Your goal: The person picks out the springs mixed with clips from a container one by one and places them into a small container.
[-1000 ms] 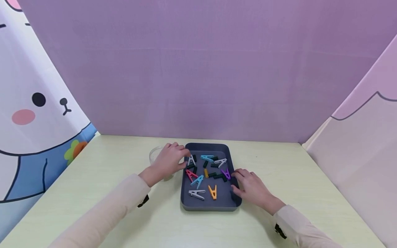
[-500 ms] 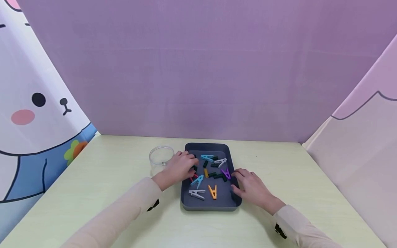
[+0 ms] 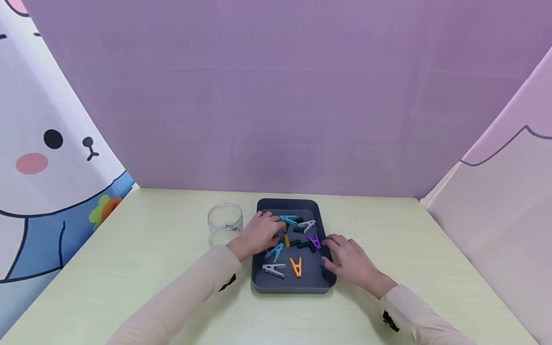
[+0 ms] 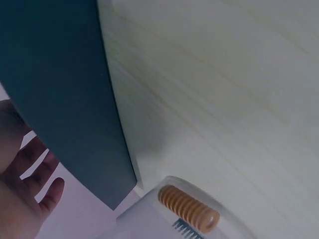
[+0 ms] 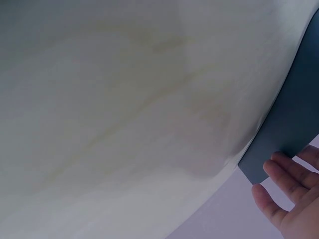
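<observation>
The left hand (image 3: 258, 233) reaches over the left wall of the dark tray (image 3: 276, 284), fingers bent and spaced apart; their tips are partly hidden, so I cannot tell whether they hold anything. The right hand (image 3: 348, 261) rests at the tray's right wall, fingers loosely bent and apart, gripping nothing.

In the tray, 2 light blue clips (image 3: 275, 251) lie near the left hand, and a purple clip (image 3: 316, 241) lies just beside the right hand's fingertips. A grey clip (image 3: 273, 270) and an orange clip (image 3: 296, 267) lie nearer the front, well apart from dark springs (image 3: 295, 243) and a yellow spring (image 3: 286, 240).

A clear cup (image 3: 217, 225) stands on the bench (image 3: 371, 215) left of the tray, holding a brown spring (image 4: 188, 206).
</observation>
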{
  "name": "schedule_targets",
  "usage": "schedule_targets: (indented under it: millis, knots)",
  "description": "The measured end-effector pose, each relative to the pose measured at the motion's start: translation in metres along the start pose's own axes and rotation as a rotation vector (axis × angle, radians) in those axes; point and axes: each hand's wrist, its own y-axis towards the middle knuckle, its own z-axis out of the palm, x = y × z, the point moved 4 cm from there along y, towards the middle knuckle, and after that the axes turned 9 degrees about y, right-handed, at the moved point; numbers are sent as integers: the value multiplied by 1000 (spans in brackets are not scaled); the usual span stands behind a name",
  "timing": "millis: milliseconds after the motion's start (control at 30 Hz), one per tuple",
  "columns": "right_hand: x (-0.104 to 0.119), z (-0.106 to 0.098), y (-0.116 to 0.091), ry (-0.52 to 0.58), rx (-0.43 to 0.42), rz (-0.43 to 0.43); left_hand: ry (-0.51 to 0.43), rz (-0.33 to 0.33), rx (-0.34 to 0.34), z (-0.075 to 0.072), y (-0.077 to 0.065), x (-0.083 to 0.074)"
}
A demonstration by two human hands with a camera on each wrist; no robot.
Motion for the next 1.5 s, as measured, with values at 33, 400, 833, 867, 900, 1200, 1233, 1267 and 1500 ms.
schedule_targets:
  millis: [33,400,833,867,900,1200,1233,1267,1500]
  knots:
    - [0,0,0,0,1,1,1,3,-3,1,1,-1]
    - [0,1,1,10,-11,-6,9,61,18,7,11,-6]
    - [0,1,0,-22,-18,-16,15,81,73,13,18,-9]
    - [0,1,0,-23,-17,-16,21,83,78,13,18,-9]
    - [0,1,0,-22,-16,-16,29,87,84,14,18,-10]
    - [0,1,0,-22,-20,-22,24,97,96,12,18,-10]
    - [0,1,0,-23,-20,-22,24,96,98,12,18,-10]
    - [0,1,0,-24,-20,-22,22,96,95,12,18,-10]
    - [0,0,0,-20,-23,-24,15,95,86,14,18,-8]
